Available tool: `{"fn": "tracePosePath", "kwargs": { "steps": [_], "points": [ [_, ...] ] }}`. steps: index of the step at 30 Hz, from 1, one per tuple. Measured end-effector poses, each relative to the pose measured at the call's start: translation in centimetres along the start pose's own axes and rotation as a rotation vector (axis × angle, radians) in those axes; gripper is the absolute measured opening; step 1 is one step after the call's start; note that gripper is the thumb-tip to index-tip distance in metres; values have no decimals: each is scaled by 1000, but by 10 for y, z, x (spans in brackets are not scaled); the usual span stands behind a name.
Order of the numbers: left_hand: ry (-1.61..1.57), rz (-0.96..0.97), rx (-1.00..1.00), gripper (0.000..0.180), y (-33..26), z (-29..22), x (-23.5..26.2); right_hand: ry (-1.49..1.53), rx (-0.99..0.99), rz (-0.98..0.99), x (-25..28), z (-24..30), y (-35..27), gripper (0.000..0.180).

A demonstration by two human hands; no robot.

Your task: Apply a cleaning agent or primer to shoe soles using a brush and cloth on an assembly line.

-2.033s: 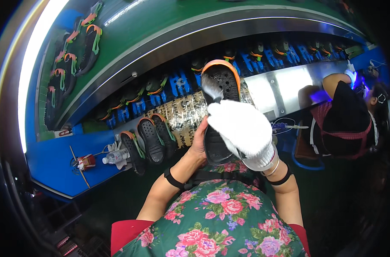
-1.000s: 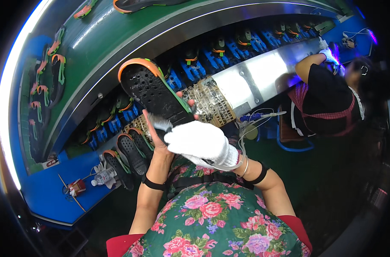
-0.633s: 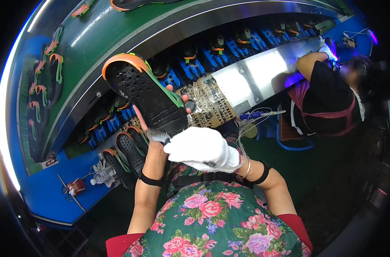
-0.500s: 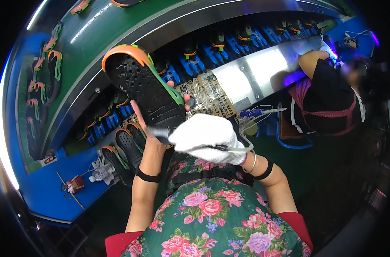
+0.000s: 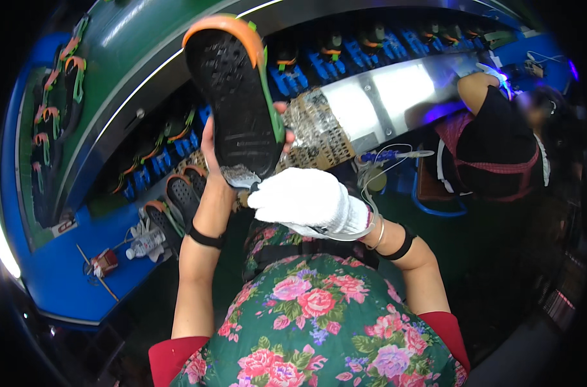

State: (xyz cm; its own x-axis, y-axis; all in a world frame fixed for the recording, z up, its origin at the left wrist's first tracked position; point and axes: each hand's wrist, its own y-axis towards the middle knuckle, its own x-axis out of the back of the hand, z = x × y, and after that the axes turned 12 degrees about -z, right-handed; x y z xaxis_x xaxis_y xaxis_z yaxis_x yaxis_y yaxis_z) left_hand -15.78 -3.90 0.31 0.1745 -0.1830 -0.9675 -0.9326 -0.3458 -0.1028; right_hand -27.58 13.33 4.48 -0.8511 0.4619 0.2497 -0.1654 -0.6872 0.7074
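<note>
My left hand [image 5: 211, 149] holds up a black shoe sole [image 5: 232, 90] with an orange rim and a green side edge, tread facing me, toe pointing up. My fingertips wrap its right edge. My right hand [image 5: 306, 201], in a white glove, is closed just below the sole's heel, where a greyish patch [image 5: 239, 175] shows. A thin pale cord [image 5: 371, 193] loops from the glove toward the bench; the tool it belongs to is mostly hidden in the glove.
A green conveyor belt [image 5: 113, 58] curves across the back with sandals on its left end. Blue holders [image 5: 293, 74] with shoes line the bench. Several soles [image 5: 177, 200] and a plastic bottle [image 5: 145, 242] lie near my left arm. A co-worker [image 5: 499, 142] bends over at right.
My left hand has lifted the sole higher and turned it more upright. The gloved right hand stays at the heel end.
</note>
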Motion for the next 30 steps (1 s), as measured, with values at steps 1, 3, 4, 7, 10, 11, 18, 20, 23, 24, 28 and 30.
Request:
{"fn": "tracePosePath", "kwargs": {
  "steps": [1,3,4,7,10,11,18,20,23,24,28,30],
  "points": [
    [10,2,19,100,-1,-3,2,46,12,-3,-4,3,4,27],
    [36,-4,91,96,-3,2,-10,259,-98,51,14,-2,16,23],
    [54,-37,120,99,-4,3,-14,363,-301,-29,17,1,9,18],
    [86,121,183,101,7,-1,6,94,-179,20,19,-5,8,22],
    [28,193,141,101,12,3,18,17,-259,67,18,2,1,33],
    [-26,188,167,102,12,4,18,-10,-97,55,16,-1,3,36],
    [330,-65,102,119,2,0,17,300,-478,18,7,23,10,11],
    [315,-141,97,118,-3,-3,29,272,-419,-13,7,19,7,15],
    [254,-348,71,113,-3,-3,36,77,-253,33,15,12,13,24],
    [234,-413,71,111,-1,-4,35,-16,-129,79,10,12,10,27],
    [172,-178,115,105,9,-12,40,-2,-24,146,-3,17,4,37],
    [231,-234,92,104,6,-8,44,105,-111,115,3,22,13,29]
  ]
}}
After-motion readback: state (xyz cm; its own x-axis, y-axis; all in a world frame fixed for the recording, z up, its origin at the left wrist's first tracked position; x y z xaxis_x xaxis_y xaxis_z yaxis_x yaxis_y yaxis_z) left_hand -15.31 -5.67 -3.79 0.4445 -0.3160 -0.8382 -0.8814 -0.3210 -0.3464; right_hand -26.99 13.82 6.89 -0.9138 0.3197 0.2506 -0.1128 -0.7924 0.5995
